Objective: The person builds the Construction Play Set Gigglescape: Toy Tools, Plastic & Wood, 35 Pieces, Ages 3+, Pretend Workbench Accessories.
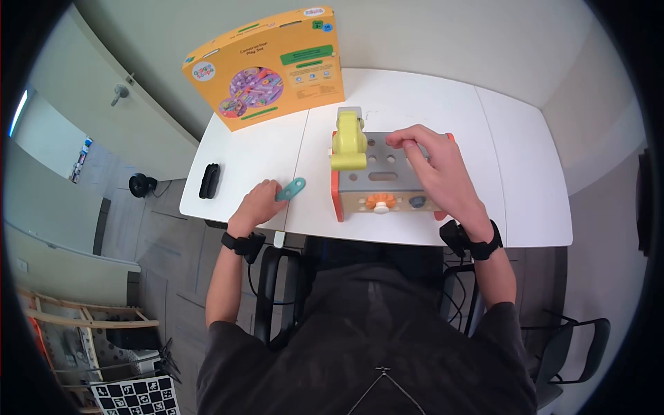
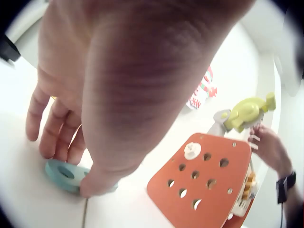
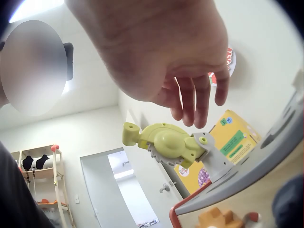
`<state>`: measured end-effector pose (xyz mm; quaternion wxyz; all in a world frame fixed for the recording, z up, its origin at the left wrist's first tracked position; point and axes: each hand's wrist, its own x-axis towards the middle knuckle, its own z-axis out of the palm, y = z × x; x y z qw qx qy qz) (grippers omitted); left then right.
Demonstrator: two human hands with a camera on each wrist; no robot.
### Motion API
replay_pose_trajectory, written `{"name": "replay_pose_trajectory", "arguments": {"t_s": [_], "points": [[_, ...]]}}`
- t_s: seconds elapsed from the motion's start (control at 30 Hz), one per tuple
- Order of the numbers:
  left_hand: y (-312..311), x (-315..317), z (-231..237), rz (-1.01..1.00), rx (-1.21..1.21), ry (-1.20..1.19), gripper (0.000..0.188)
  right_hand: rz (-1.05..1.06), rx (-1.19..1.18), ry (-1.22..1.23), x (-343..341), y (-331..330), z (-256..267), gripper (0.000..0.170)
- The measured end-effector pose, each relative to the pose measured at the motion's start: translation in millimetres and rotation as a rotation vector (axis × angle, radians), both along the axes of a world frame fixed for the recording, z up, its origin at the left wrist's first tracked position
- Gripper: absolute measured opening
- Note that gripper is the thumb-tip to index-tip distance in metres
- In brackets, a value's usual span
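Note:
Low at the table's left side, my left hand (image 1: 257, 204) pinches a teal toy strip with holes (image 1: 292, 189) between thumb and fingers. In the left wrist view the strip (image 2: 59, 173) lies close over the white tabletop. My right hand (image 1: 443, 169) hovers with loosely bent fingers above the grey top of a toy workbench (image 1: 384, 185), and nothing shows in it. A lime-green toy circular saw (image 1: 349, 142) on a grey bracket stands at the bench's left end. On the bench front are an orange gear (image 1: 380, 200) and a dark blue-grey knob (image 1: 418, 201).
A yellow construction play set box (image 1: 270, 69) stands at the back left of the white table (image 1: 526, 159). Near the left edge lies a black tray-like object (image 1: 209, 181). Black chairs (image 1: 570, 353) stand below the table's level, and a door (image 1: 111, 69) is at the left.

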<state>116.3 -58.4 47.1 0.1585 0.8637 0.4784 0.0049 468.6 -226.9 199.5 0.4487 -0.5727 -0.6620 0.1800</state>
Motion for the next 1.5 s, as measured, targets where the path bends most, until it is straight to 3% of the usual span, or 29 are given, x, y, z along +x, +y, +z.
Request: {"name": "replay_pose_trajectory", "arguments": {"t_s": [0.1, 0.23, 0.33, 0.5, 1.0, 1.1, 1.3, 1.5], "points": [[7.5, 7.7, 27.6, 0.019, -0.353, -0.151, 0.029, 0.007, 0.006, 0.054, 3.5, -2.3, -4.2, 0.024], [-5.1, 24.5, 81.6, -0.012, -0.350, -0.420, 0.030, 0.016, -0.028, 0.130, -3.4, -12.0, 1.0, 0.023], [-27.8, 49.3, 112.8, -0.143, -0.262, -0.487, 0.034, 0.070, 0.029, 0.135, -8.8, -14.2, 2.6, 0.021], [-48.0, 88.3, 136.2, -0.289, -0.202, -0.379, 0.043, 0.178, 0.110, 0.116, -23.5, -18.9, 9.6, 0.022], [-37.0, 100.6, 119.1, -0.434, -0.197, -0.402, 0.049, 0.182, 0.087, 0.076, -27.1, -17.2, 5.9, 0.025], [-38.8, 98.5, 118.0, -0.424, -0.196, -0.444, 0.050, 0.198, 0.132, 0.017, -28.4, -19.0, 5.7, 0.030], [-39.8, 94.6, 110.3, -0.418, -0.196, -0.473, 0.046, 0.207, 0.148, 0.008, -35.4, -27.1, -10.5, 0.054], [-37.4, 93.2, 114.4, -0.441, -0.186, -0.434, 0.047, 0.247, 0.105, 0.028, -35.2, -31.6, -16.3, 0.062]]}}
